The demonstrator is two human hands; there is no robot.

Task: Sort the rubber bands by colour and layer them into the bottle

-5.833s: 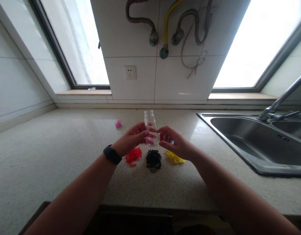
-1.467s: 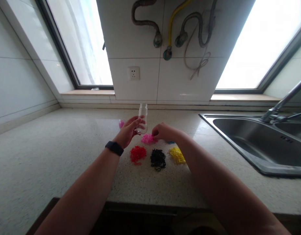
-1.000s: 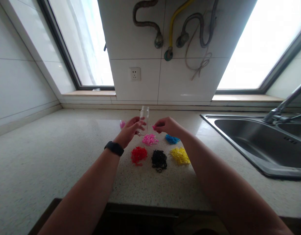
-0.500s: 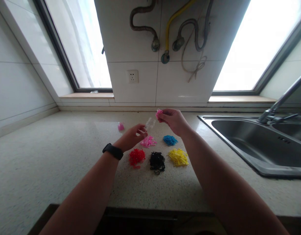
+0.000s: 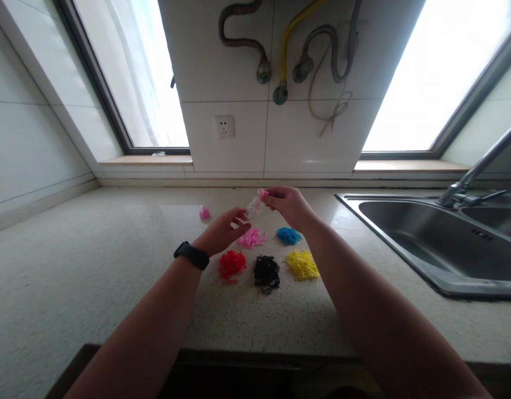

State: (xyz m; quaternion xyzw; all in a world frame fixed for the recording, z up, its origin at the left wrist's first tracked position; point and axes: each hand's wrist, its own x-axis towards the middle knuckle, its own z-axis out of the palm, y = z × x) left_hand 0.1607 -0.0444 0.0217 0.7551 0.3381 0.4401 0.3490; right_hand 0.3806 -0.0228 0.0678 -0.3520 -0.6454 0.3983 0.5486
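Observation:
My left hand (image 5: 222, 230), with a black band on the wrist, grips a small clear bottle (image 5: 252, 209) tilted to the right above the counter. My right hand (image 5: 289, 205) pinches a few pink rubber bands (image 5: 263, 193) right at the bottle's mouth. Below the hands lie small piles of rubber bands: pink (image 5: 252, 238), blue (image 5: 288, 236), red (image 5: 231, 263), black (image 5: 266, 272) and yellow (image 5: 303, 264).
A small pink cap (image 5: 204, 212) lies on the speckled counter (image 5: 93, 260) left of the hands. A steel sink (image 5: 438, 244) with a tap (image 5: 475, 174) is at the right. Tiled wall with a socket (image 5: 223, 126) and hoses stands behind.
My right hand picked pink bands from the pink pile, lifted them and brought them to the bottle's mouth. My left hand tipped the bottle from upright toward the right.

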